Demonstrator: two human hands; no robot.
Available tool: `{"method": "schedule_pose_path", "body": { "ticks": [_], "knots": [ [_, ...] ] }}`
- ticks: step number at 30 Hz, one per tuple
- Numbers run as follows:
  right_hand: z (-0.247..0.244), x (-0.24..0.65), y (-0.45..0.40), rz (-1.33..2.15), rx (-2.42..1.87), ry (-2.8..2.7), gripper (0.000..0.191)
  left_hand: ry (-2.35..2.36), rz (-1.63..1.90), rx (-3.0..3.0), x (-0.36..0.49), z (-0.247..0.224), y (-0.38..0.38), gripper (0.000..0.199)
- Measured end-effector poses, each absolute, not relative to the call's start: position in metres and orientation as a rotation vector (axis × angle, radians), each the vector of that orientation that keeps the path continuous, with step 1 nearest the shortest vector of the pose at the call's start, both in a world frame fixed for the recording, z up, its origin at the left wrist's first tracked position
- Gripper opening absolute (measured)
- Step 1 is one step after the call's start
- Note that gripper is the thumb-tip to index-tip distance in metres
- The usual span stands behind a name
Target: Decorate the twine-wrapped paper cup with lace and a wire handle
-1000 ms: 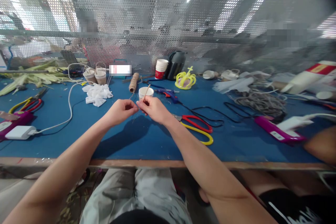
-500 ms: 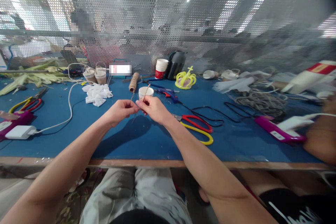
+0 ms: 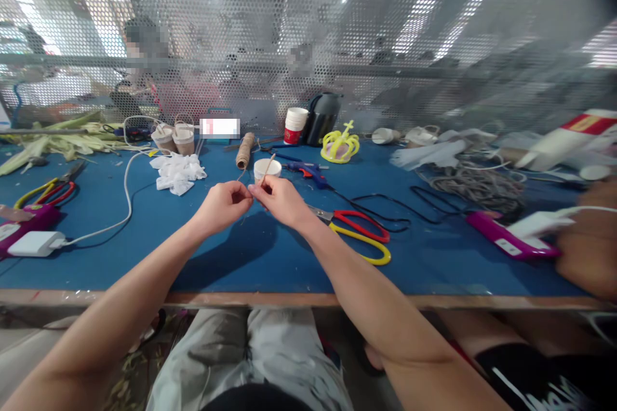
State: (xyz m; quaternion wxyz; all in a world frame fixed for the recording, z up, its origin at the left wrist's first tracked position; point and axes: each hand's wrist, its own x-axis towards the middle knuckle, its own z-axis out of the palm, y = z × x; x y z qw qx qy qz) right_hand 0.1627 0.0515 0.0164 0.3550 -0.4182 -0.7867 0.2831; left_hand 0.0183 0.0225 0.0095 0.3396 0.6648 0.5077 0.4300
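Note:
Both of my hands meet above the middle of the blue table, fingertips nearly touching. My left hand (image 3: 225,204) is closed in a pinch, with brown twine (image 3: 241,174) by its fingers running toward a twine spool (image 3: 245,151) lying behind it. A thin brown strand or stick (image 3: 268,166) rises from the pinch of my right hand (image 3: 278,199); I cannot make out which it is. Just behind that hand stands a white paper cup (image 3: 268,169), partly covered by the strand. Scissors with red and yellow handles (image 3: 361,234) lie to the right, partly under my right forearm.
A blue glue gun (image 3: 311,173), a yellow crown-like piece (image 3: 340,144), stacked cups (image 3: 295,126) and a dark jug (image 3: 324,119) sit toward the back. White fabric scraps (image 3: 177,172) lie left. Purple power strips (image 3: 511,237) and cables flank both sides. A person's arm (image 3: 588,244) shows at right.
My left hand has shifted slightly, and the twine beside it now hangs in a slacker curve. My right hand stays in nearly the same place with the thin strand.

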Motion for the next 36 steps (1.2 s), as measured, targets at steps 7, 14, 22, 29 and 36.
{"method": "schedule_pose_path", "body": {
  "ticks": [7, 14, 22, 29, 36],
  "knots": [
    [0.019, 0.163, 0.049, 0.951, -0.894, -2.004, 0.023, 1.198, 1.071, 1.584, 0.017, 0.016, 0.021, 0.023],
    [0.018, 0.164, 0.052, 1.104, -0.866, -1.891, 0.027, 1.102, 1.001, 1.503, 0.010, 0.021, 0.021, 0.022],
    [0.019, 0.165, 0.051, 1.003, -0.957, -1.983, 0.026, 1.227, 0.966, 1.787, 0.006, 0.024, 0.022, 0.016],
    [0.022, 0.165, 0.049, 0.875, -0.994, -2.044, 0.026, 1.246, 0.965, 1.807, 0.006, 0.020, 0.024, 0.018],
    [0.022, 0.163, 0.048, 0.766, -1.036, -2.058, 0.028, 1.246, 0.994, 1.773, 0.009, 0.020, 0.022, 0.016]
  ]
}}
